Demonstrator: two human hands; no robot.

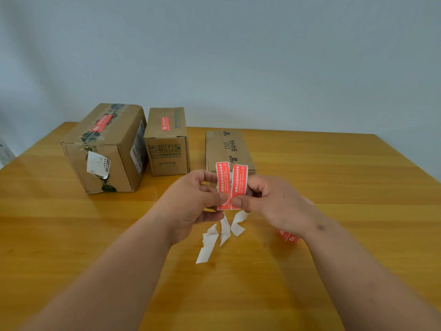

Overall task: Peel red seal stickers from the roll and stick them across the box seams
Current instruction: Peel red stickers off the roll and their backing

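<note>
Honey-coloured wood forms the table (71, 235), backed by a plain pale wall. At the far left stands the large box (105, 149), a red seal already stuck across its taped top seam; just right of it the middle box (167, 142) also wears one on its lid. Next comes the flat box (228, 151), whose top shows printed lettering and no seal, so it looks like the one left to do.

Peeling seems to be the step in hand. The left hand (193, 201) curls its fingers and thumb round the left edge of a strip of two red stickers (232, 186), held upright in front of the flat box. Below the strip, white backing scraps (214, 237) lie curled on the wood. The right hand (274, 201) pinches the strip's lower right corner between thumb and forefinger, right where a sticker would lift. The next move likely calls for working that corner free of its liner without tearing, then carrying it to the bare seam. Behind the right wrist, the sticker roll (288, 236) peeks out, mostly hidden.
</note>
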